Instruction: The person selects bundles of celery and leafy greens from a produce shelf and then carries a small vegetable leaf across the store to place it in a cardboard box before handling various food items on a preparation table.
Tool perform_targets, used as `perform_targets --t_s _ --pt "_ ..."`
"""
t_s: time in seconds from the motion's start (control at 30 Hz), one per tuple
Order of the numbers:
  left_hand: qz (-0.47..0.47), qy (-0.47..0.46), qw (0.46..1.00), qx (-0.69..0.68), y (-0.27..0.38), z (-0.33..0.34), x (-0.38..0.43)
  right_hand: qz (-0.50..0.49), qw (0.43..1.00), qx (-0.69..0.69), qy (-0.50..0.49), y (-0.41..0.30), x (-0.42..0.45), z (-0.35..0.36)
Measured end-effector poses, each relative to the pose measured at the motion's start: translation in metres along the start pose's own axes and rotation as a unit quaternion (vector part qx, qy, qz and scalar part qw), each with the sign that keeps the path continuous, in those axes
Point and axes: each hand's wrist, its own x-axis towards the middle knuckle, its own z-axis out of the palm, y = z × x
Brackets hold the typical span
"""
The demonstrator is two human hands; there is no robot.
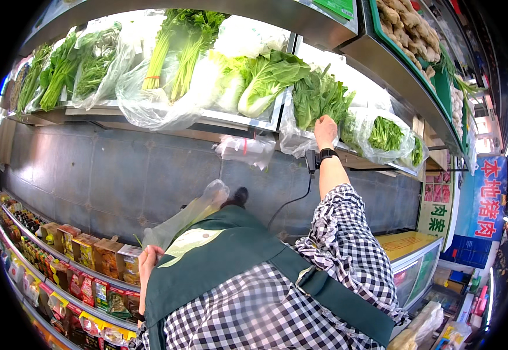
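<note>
My right hand [325, 128] reaches to the lit vegetable shelf, its fingers at the lower end of a bunch of dark leafy greens [319, 96]; whether they grip it I cannot tell. A black band sits on that wrist. Low at my left side, my left hand [150, 255] holds the top of a clear plastic bag [184, 218] with something pale green inside. Left of the greens lie a leafy cabbage [262, 89] and celery bunches [186, 72]. Bagged greens [385, 133] lie to the right of my right hand.
A roll of plastic bags [245, 148] hangs at the shelf's front edge. Ginger [409, 28] fills a green-edged bin at upper right. Packaged goods [105, 256] line the lower left shelves. A black cable [295, 201] runs down from near my right wrist. A glass-sided freezer [415, 262] stands at right.
</note>
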Motion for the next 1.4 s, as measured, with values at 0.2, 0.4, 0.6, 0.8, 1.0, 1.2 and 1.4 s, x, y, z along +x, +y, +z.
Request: perform_targets --t_s 0.2,0.4,0.6,0.8,1.0,1.2,1.4 --pt "-0.024 0.003 1.000 -0.013 0.022 0.028 -0.008 -0.004 0.997 -0.061 -0.054 0.013 0.022 0.016" --pt "-0.011 0.020 1.000 -0.020 0.022 0.048 -0.017 -0.073 0.994 -0.022 -0.083 -0.007 0.067 -0.041" --pt "0.015 0.002 1.000 -0.012 0.047 0.082 -0.016 0.042 0.878 0.418 -0.232 -0.028 0.168 -0.064" --pt "0.007 0.018 0.998 -0.057 0.057 0.112 -0.016 0.038 0.804 0.556 -0.208 -0.022 0.178 -0.003" --pt "-0.012 0.001 0.997 -0.070 0.082 0.134 -0.017 -0.018 0.840 0.541 -0.006 0.002 0.119 -0.007" --pt "-0.002 -0.033 0.998 -0.060 0.087 0.141 -0.002 -0.146 0.985 0.086 -0.039 -0.021 0.005 0.005" --pt "0.010 -0.033 0.999 -0.019 0.089 0.147 0.009 -0.086 0.995 -0.049 -0.015 -0.031 0.006 0.044"
